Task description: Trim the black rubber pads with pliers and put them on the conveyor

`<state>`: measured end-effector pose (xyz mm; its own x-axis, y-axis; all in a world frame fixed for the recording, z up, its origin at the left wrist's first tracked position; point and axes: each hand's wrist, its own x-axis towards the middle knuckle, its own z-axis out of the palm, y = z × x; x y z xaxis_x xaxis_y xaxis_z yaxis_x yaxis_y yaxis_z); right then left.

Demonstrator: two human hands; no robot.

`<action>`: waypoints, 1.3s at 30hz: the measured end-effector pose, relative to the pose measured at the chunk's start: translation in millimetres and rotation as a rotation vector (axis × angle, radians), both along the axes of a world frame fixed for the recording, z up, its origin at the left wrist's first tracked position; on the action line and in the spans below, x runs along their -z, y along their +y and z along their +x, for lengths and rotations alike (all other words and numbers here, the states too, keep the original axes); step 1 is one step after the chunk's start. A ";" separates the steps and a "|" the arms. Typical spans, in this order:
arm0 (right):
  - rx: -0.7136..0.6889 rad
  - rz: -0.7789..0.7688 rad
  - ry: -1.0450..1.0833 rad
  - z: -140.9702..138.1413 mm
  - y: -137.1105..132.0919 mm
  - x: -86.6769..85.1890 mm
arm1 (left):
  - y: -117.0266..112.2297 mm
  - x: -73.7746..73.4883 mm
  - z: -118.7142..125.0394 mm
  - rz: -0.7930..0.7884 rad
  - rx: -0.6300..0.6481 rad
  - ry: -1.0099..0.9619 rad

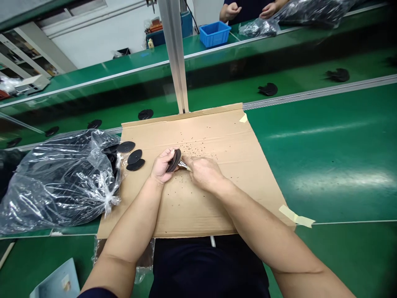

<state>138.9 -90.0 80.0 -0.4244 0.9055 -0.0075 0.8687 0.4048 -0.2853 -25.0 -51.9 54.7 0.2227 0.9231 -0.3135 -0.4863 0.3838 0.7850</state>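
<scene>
My left hand grips a dark rubber-like disc, seen edge-on. My right hand closes around a small metal-bladed tool, whose tip is at the disc's edge. The exact kind of tool is hidden by my fingers. Both hands are over a flattened cardboard sheet, which is scattered with black crumbs. Just left of my left hand lie several flat black discs. A clear plastic bag stuffed with black parts rests against the sheet's left edge.
The cardboard lies on a green conveyor bench. Black parts sit spaced along a green belt behind it. An aluminium post rises behind the sheet. Farther back are a blue plastic bin and a co-worker's hands.
</scene>
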 end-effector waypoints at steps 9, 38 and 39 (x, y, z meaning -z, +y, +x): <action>0.161 -0.515 1.029 16.2 13.3 12.3 | 1.4 -7.4 -2.9 -0.031 -0.086 -0.129; 0.218 -1.003 1.001 -25.7 -30.0 -7.9 | 33.6 23.0 -27.8 -0.012 -0.273 -0.407; 0.265 -0.893 0.999 -23.7 -21.0 -9.4 | 32.2 21.5 -25.7 0.000 -0.281 -0.405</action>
<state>115.2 -111.1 89.5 -0.4096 0.8082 -0.4230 0.1621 -0.3918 -0.9056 -50.7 -19.7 33.2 0.0689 0.9649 -0.2535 -0.8371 0.1941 0.5115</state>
